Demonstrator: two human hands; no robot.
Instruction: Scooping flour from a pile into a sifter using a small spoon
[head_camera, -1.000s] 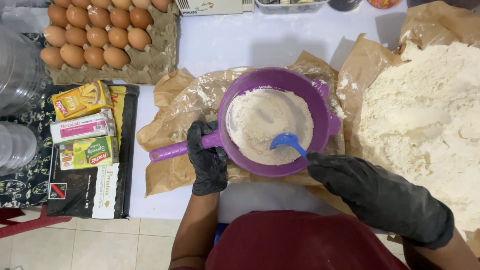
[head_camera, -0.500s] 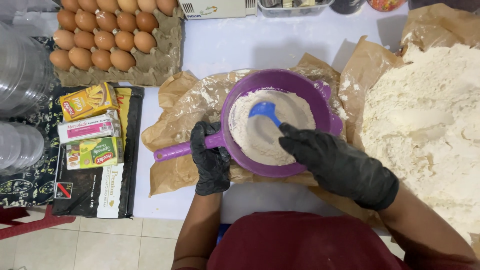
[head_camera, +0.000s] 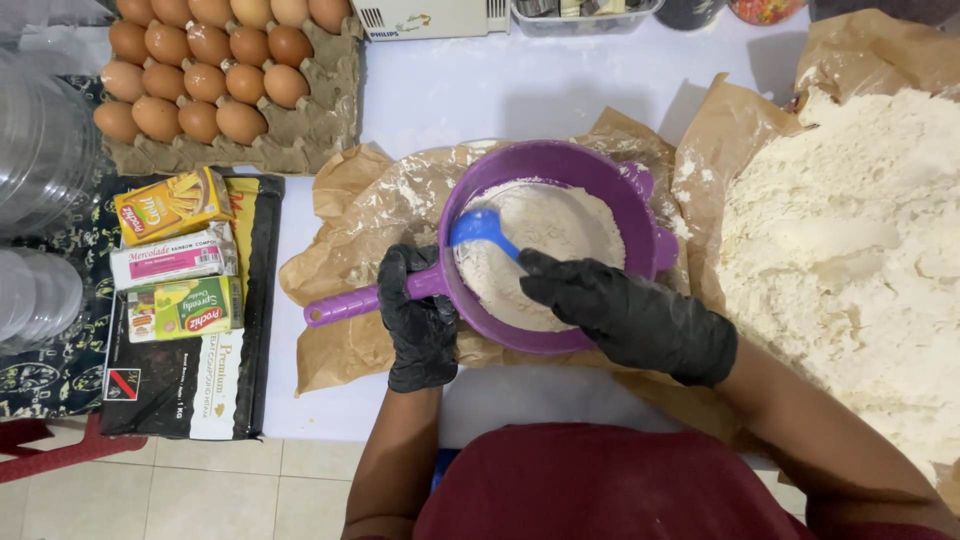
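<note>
Left hand (head_camera: 420, 318) grips the purple sieve (head_camera: 548, 245) handle; right hand (head_camera: 625, 315) holds a blue spoon (head_camera: 482, 228) inside it.

A purple sieve (head_camera: 560, 245) full of flour sits on brown paper (head_camera: 360, 215) at the centre of a white table (head_camera: 500, 90). The left hand (head_camera: 420, 320), in a black glove, grips the sieve's handle. The gloved right hand (head_camera: 625, 315) holds a blue spoon (head_camera: 480, 228) inside the sieve. Right of the sieve lies a flour heap (head_camera: 850, 260); upper left, an egg tray (head_camera: 225, 85).
</note>
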